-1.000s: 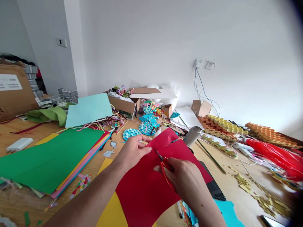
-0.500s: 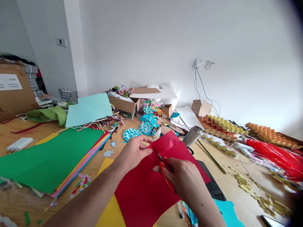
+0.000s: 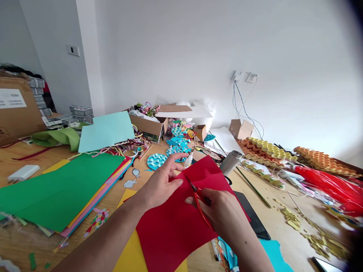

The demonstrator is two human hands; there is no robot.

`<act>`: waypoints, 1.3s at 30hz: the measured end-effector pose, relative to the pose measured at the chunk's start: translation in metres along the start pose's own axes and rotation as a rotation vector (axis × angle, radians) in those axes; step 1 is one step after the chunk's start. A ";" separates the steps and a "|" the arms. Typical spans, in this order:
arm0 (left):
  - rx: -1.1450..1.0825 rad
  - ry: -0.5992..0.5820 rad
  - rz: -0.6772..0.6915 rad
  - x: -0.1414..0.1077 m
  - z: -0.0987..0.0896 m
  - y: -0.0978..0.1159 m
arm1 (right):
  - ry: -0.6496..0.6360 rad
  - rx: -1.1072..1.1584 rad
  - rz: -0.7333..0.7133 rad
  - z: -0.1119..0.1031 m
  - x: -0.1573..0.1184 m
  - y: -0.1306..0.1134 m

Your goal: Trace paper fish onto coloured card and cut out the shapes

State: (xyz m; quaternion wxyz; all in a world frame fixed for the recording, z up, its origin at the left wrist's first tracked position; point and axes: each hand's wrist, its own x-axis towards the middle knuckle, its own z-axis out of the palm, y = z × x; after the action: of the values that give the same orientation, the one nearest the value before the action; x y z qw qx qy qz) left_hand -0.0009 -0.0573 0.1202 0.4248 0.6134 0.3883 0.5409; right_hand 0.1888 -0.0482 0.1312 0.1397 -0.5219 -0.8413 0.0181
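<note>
Head view: cluttered table (image 3: 275,219), white wall (image 3: 176,56) behind; left grip (image 3: 160,183) on red paper (image 3: 170,230), right grip (image 3: 227,209) around scissors (image 3: 198,204).

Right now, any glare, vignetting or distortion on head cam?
Head view: dark vignetting in both right-hand corners; glossy highlights on the red plastic; cardboard box at far left looks skewed. Head view, centre: red scissors and red paper read clearly.

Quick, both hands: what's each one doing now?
Left hand: fingers partly spread at the red paper; can't tell whether its grip is pinching the sheet.
Right hand: closed, holding the red-handled scissors.
</note>
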 end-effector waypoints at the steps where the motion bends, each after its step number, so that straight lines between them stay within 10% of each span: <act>1: 0.016 -0.015 0.007 0.000 -0.001 0.000 | 0.002 0.002 0.002 0.000 0.000 0.000; 39: 0.228 -0.151 -0.037 0.002 -0.008 -0.005 | -0.146 -0.032 -0.012 -0.006 0.000 -0.002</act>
State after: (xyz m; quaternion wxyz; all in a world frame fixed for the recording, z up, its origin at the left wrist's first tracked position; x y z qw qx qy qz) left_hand -0.0090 -0.0527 0.1162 0.3903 0.6893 0.4254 0.4377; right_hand 0.1882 -0.0503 0.1370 0.0697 -0.5164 -0.8525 0.0416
